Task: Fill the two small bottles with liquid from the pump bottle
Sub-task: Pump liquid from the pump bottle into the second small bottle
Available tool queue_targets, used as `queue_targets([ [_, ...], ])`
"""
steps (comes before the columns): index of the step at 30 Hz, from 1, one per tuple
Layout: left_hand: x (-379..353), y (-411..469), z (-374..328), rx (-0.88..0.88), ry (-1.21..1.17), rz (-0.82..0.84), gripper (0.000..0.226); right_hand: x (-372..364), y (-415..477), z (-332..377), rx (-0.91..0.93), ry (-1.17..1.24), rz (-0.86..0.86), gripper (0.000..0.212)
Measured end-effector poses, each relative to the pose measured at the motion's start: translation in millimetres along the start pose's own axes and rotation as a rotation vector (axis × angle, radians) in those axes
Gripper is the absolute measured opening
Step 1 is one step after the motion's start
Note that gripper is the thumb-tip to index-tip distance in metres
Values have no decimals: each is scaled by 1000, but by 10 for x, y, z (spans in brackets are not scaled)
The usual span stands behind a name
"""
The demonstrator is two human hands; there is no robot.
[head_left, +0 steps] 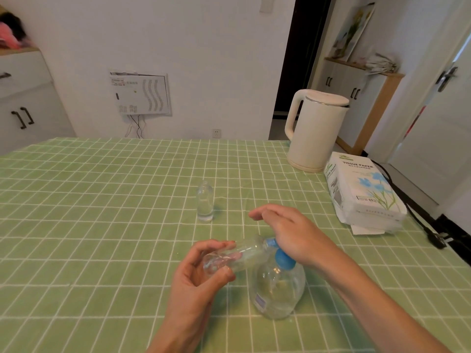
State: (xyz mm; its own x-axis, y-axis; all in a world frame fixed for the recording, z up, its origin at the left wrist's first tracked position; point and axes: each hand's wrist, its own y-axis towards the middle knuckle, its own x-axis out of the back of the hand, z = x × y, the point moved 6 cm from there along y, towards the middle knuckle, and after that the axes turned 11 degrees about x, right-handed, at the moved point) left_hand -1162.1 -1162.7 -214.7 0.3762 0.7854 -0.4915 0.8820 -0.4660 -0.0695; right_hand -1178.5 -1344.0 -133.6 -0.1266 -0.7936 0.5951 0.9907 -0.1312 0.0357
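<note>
A clear pump bottle (279, 289) with a blue pump head stands on the green checked tablecloth near the front. My right hand (288, 230) lies flat on top of the pump head, fingers straight, pressing it. My left hand (198, 271) grips a small clear bottle (237, 256) tipped on its side, its mouth at the blue spout. A second small clear bottle (205, 202) stands upright farther back, apart from both hands; it appears to hold liquid.
A cream electric kettle (314, 131) stands at the back right of the table (102, 225). A tissue paper pack (362, 192) lies in front of it. A black cord and plug (433, 238) run along the right edge.
</note>
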Motion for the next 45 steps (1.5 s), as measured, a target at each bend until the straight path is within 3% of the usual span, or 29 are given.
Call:
queue_targets([
  [3, 5, 2, 0, 5, 0, -7, 54, -51, 11, -65, -46, 83, 20, 40],
  [7, -5, -8, -12, 11, -19, 2, 64, -55, 11, -58, -39, 69, 29, 43],
  [14, 10, -5, -12, -8, 22, -16, 62, 13, 39, -15, -22, 35, 41, 37],
  [21, 17, 5, 0, -18, 10, -11, 42, -75, 11, -123, -59, 96, 48, 47],
  [29, 9, -6, -8, -4, 29, -11, 58, 39, 48, 0, -54, -41, 69, 30],
  [36, 39, 14, 10, -2, 35, -3, 61, -6, 20, -124, -149, 102, -6, 34],
  [42, 31, 9, 0, -10, 18, -1, 61, 19, 4, -37, -57, -70, 3, 37],
  [45, 37, 19, 19, -8, 24, 0, 61, 123, 12, 123, 18, -348, -42, 40],
])
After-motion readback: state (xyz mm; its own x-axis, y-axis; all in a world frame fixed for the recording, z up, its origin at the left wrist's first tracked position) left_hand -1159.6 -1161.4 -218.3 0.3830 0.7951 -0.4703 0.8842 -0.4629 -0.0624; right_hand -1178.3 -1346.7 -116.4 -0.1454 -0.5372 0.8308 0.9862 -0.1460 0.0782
